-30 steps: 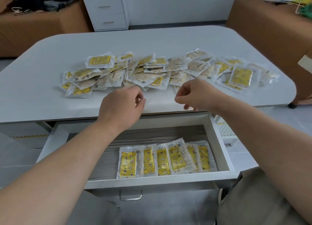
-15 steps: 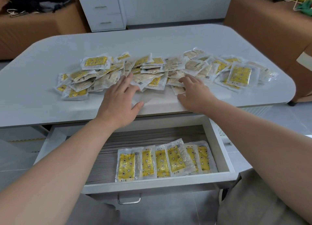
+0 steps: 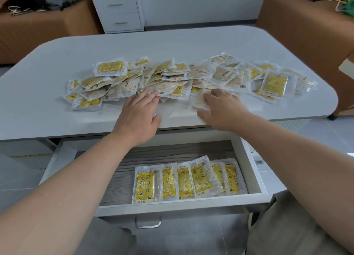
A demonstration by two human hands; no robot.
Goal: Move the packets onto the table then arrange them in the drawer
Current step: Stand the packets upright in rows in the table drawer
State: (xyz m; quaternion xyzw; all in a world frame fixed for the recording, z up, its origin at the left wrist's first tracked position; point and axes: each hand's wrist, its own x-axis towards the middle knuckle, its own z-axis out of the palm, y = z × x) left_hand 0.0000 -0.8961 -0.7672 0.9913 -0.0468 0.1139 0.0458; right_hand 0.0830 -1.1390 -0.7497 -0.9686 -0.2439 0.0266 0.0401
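Note:
Several clear packets with yellow printed contents lie in a loose heap [image 3: 183, 78] across the middle of the white table [image 3: 57, 120]. My left hand [image 3: 140, 113] lies flat near the table's front edge, its straight fingertips touching the heap's near packets. My right hand [image 3: 222, 109] is spread flat, fingers resting on a pale packet [image 3: 200, 101] that lies apart at the heap's front. Below the tabletop the drawer [image 3: 254, 176] is pulled out, and a row of several yellow packets [image 3: 187, 180] lies side by side along its front right part.
The drawer's left half shows bare grey wood-grain bottom [image 3: 122, 178]. A white two-drawer cabinet [image 3: 117, 11] stands behind the table. Brown upholstered blocks [image 3: 306, 31] flank the table on the right and at the far left, with clutter on top.
Both hands moved forward from the table's front edge, uncurled and flattened, and now touch the packets. The pale packet under my right hand has slid slightly toward me.

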